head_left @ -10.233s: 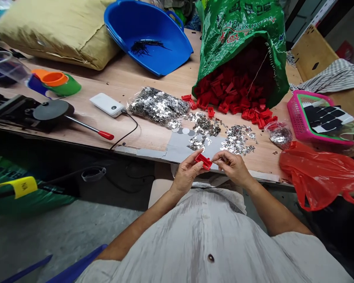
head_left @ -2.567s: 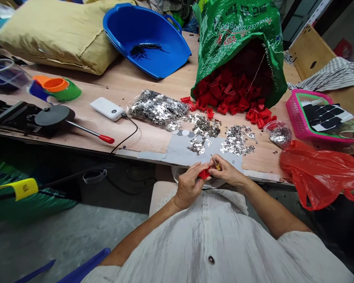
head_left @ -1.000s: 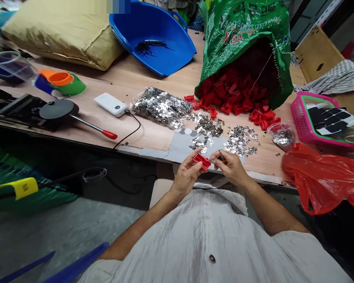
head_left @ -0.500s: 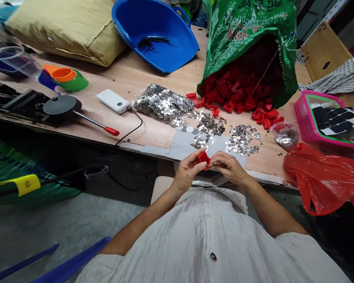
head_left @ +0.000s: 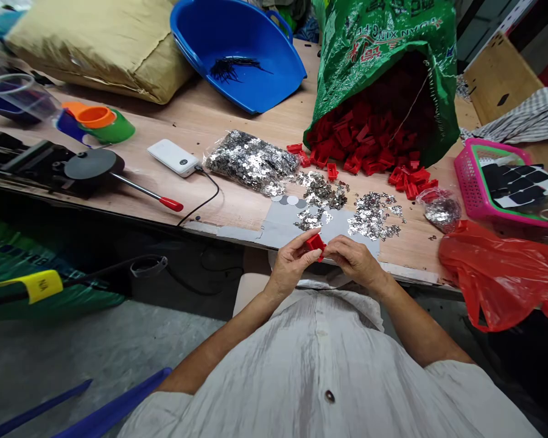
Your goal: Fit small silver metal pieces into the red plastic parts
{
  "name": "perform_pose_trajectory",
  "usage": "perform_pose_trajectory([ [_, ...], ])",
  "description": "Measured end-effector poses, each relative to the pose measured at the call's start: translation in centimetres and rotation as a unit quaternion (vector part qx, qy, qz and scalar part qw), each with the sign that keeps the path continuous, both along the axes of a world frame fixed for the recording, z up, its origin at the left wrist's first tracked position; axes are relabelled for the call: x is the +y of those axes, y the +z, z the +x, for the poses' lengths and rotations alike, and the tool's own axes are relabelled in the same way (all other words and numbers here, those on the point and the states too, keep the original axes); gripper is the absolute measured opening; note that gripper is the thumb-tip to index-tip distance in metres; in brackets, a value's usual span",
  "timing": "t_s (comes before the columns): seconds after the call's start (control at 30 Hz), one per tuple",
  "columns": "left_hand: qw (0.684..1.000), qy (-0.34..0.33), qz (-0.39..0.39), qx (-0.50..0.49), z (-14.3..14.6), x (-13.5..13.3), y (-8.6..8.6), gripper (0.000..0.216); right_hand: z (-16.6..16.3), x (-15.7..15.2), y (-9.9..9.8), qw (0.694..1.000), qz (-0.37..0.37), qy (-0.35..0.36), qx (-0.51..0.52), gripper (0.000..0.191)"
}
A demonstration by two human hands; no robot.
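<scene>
Just over the table's front edge, my left hand (head_left: 288,264) grips a small red plastic part (head_left: 315,242) between thumb and fingers. My right hand (head_left: 354,258) is pinched closed at the right side of that part; whatever lies between its fingertips is hidden or too small to make out. Beyond the hands, loose small metal pieces (head_left: 313,218) lie on a grey sheet (head_left: 278,220). Another pile of shiny metal pieces (head_left: 372,217) is to the right. More red plastic parts (head_left: 369,137) spill out of a green woven sack (head_left: 331,79).
A clear bag of metal pieces (head_left: 251,159) and a white power bank (head_left: 173,157) lie left of centre. Farther left stands a hand press with a red-tipped lever (head_left: 170,204). A blue scoop basin (head_left: 256,91) is behind. At right are a pink basket (head_left: 472,182) and a red plastic bag (head_left: 502,277).
The view has shifted very slightly. My right fingers have curled a little at the red part; my left hand keeps its hold in the same place.
</scene>
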State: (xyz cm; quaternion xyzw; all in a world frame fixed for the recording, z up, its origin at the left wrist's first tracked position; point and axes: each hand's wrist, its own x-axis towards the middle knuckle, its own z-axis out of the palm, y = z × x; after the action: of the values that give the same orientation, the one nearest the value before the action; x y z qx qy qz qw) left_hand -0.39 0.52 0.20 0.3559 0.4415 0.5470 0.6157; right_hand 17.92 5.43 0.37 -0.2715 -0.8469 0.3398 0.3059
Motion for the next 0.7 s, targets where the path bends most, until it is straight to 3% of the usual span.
perform_pose_trajectory([
  [0.13,1.000,-0.007,0.014,-0.008,0.0,0.1,-0.3,0.044,0.1,-0.1,0.0,0.998,-0.054,-0.015,0.015,0.011],
  [0.27,0.999,-0.007,0.045,-0.004,-0.1,0.4,-0.8,0.039,0.6,-0.3,-0.1,0.990,-0.121,-0.071,-0.015,0.032],
  [0.4,0.990,-0.021,0.102,0.099,-0.7,1.2,-1.9,0.037,1.3,-0.2,-0.7,0.990,-0.082,-0.092,-0.065,0.037],
  [0.53,0.955,-0.037,0.137,0.260,-1.4,2.4,-3.2,0.033,1.5,-0.2,-1.5,0.987,-0.051,-0.110,-0.106,0.032],
  [0.7,0.929,-0.080,0.135,0.336,-1.8,3.5,-3.7,0.035,1.3,-0.1,-1.9,0.983,-0.049,-0.118,-0.130,0.021],
])
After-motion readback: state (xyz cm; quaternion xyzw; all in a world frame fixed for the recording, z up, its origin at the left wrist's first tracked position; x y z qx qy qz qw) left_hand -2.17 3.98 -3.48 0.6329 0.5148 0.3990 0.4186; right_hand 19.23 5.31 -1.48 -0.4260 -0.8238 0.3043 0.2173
